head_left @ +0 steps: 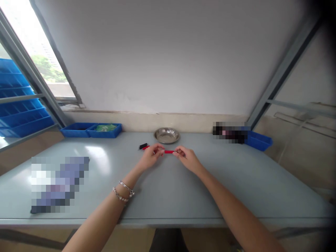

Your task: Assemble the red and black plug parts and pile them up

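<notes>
A slim red pen lies level between my two hands, just above or on the grey table. The fingertips of my left hand pinch its left end. At its right end, my right hand grips it between thumb and fingers; both ends are partly hidden by fingers. Just beyond my left hand lie a black pen-like piece and a red one, close together and partly covered by that hand. A round shiny metal bowl stands behind the pen, apart from my hands.
Two blue bins stand at the back left, one with a green plastic bag. Another blue bin is at the back right beside a blurred dark item. A blurred bluish long object lies at left. Metal posts frame the table.
</notes>
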A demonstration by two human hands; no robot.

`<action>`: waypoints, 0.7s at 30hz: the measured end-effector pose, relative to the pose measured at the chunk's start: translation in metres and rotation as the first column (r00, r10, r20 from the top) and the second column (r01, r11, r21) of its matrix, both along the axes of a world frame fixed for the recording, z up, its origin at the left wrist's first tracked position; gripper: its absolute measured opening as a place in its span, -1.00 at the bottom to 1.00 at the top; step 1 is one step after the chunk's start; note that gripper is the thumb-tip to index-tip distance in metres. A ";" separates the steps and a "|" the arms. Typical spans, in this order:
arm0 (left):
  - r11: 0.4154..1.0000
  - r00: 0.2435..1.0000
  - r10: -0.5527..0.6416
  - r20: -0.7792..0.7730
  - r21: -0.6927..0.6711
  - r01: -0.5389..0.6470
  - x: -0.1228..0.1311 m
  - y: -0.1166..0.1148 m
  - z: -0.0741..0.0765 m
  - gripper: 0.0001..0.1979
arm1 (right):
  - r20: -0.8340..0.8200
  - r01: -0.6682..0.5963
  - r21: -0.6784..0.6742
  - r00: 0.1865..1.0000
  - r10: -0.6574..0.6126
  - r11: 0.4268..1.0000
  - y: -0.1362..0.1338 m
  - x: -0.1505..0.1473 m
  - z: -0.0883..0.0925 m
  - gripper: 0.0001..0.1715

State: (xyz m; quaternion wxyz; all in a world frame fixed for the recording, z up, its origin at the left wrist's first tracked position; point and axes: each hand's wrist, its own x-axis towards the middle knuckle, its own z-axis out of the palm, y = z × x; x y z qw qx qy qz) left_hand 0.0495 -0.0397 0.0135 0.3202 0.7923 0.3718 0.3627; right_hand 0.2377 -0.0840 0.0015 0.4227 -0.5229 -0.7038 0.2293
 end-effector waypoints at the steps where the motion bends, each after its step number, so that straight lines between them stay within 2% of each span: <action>1: 1.000 1.000 0.000 -0.002 -0.002 0.000 0.000 0.000 0.000 -0.83 | -0.002 -0.004 -0.001 1.000 0.004 1.000 0.001 0.000 -0.001 -0.76; 6: 1.000 1.000 -0.014 -0.015 0.005 0.014 0.000 0.000 0.001 -0.83 | 0.033 -0.049 0.008 0.998 0.049 0.999 0.002 0.001 -0.003 -0.76; 11: 1.000 0.999 -0.028 -0.015 0.010 0.028 0.000 0.000 0.001 -0.84 | 0.065 -0.041 -0.009 0.997 0.042 0.999 0.000 0.002 -0.002 -0.63; 18: 1.000 1.000 -0.013 -0.008 0.008 0.013 -0.001 0.000 0.002 -0.84 | 0.035 -0.022 0.006 0.999 0.022 1.000 0.000 0.001 -0.001 -0.79; 21: 1.000 1.000 -0.015 -0.009 0.003 0.015 0.000 -0.001 0.003 -0.83 | 0.066 -0.045 0.027 0.997 0.043 0.999 0.001 0.001 -0.001 -0.79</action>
